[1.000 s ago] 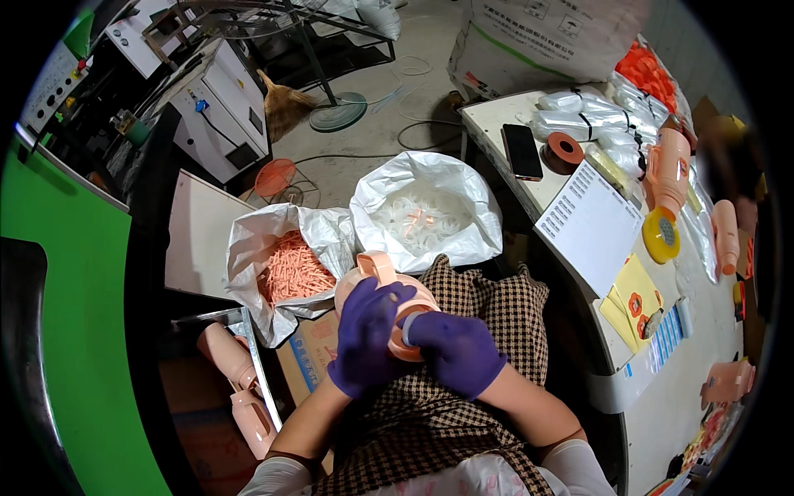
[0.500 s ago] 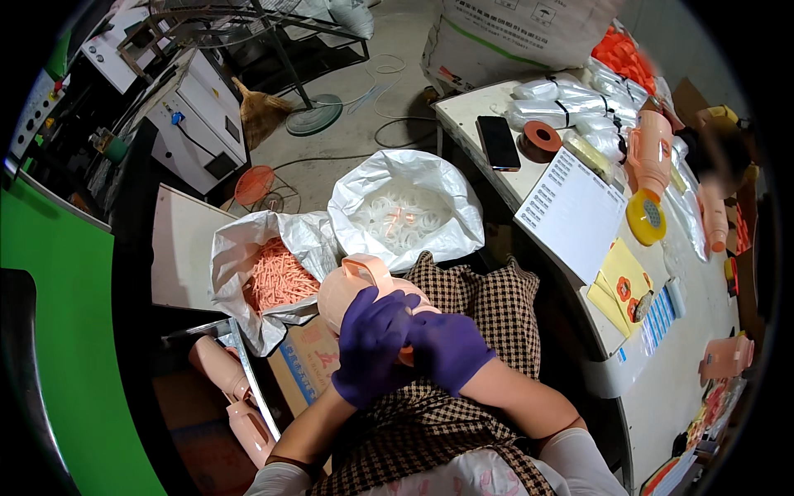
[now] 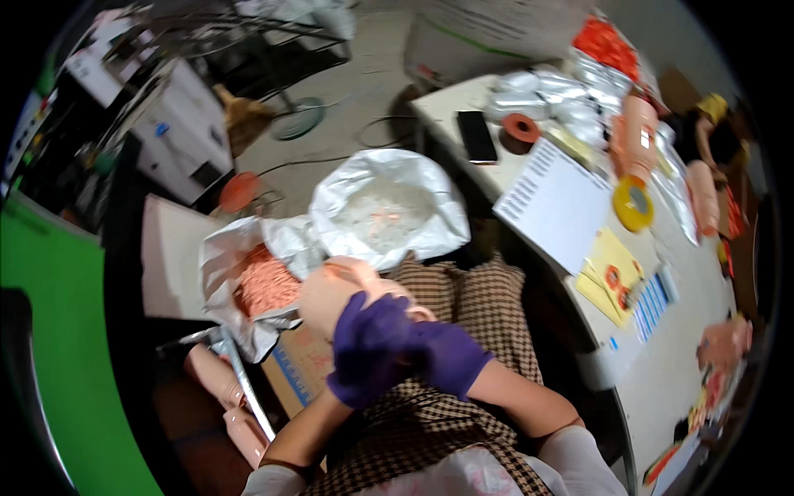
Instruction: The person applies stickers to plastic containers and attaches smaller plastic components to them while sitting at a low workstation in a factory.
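Observation:
A pale pink plastic jug (image 3: 318, 306) with a loop handle lies tilted above my lap, its wide end toward the upper left. Purple gloves cover both hands. My left hand (image 3: 370, 351) is curled over the jug's nearer end, fingers bent. Close against it, my right hand (image 3: 451, 355) is also closed at that same end. Whatever small part may sit between the fingers is hidden, and motion blurs the fingertips.
Ahead stand a white sack of clear rings (image 3: 389, 219) and a sack of pink sticks (image 3: 266, 285). Pink jugs (image 3: 217, 376) lie in a box at lower left. The right-hand table (image 3: 662, 397) bears a phone (image 3: 477, 137), tape, papers and wrapped parts. Another person (image 3: 703, 136) works beyond it.
The whole view has shifted and blurred slightly. Both hands stay together at the jug's nearer end, and the jug's wide end sits a little farther left in the picture.

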Motion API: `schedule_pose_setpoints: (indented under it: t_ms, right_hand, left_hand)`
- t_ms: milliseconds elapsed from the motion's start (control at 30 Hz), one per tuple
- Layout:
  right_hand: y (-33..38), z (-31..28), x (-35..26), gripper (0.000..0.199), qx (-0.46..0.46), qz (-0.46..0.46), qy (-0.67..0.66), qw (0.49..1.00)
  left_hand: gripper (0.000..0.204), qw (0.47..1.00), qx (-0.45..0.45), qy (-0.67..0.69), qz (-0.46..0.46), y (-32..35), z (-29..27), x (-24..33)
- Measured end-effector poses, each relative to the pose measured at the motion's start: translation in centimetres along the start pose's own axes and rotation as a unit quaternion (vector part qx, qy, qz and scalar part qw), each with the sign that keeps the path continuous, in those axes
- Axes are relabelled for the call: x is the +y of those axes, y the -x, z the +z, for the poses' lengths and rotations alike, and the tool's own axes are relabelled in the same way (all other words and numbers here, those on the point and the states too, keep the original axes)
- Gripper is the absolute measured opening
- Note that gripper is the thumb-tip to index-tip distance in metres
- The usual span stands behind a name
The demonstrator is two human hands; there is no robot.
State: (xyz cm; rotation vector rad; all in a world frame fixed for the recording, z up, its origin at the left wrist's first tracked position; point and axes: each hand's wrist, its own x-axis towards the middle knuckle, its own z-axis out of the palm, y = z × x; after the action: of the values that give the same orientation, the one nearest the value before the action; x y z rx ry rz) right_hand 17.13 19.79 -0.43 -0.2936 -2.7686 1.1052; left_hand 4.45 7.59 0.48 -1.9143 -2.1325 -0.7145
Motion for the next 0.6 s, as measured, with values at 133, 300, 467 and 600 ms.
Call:
schedule_pose_setpoints:
  t_ms: [133,300,467,600]
  right_hand:
    - [1.2,0.6,1.5,0.022,0.011,-0.069,-0.145,0.987]
    - [12.4,-6.7,4.6,0.031,0.301,-0.037,0.027,0.953]
    - [27.8,-8.3,14.5,0.036,0.523,0.259,0.256,0.77]
    - [31.0,-7.5,18.0,0.035,0.469,0.335,0.263,0.773]
  left_hand:
    - [0.04,1.0,0.001,-0.02,0.012,-0.9,0.8,0.1]
    - [0.047,0.977,0.021,-0.01,0.211,-0.7,-1.6,0.0]
    - [0.055,0.456,0.056,-0.56,0.69,6.4,4.5,-1.3]
    - [0.058,-0.012,0.446,-0.685,0.575,9.2,7.4,-2.0]
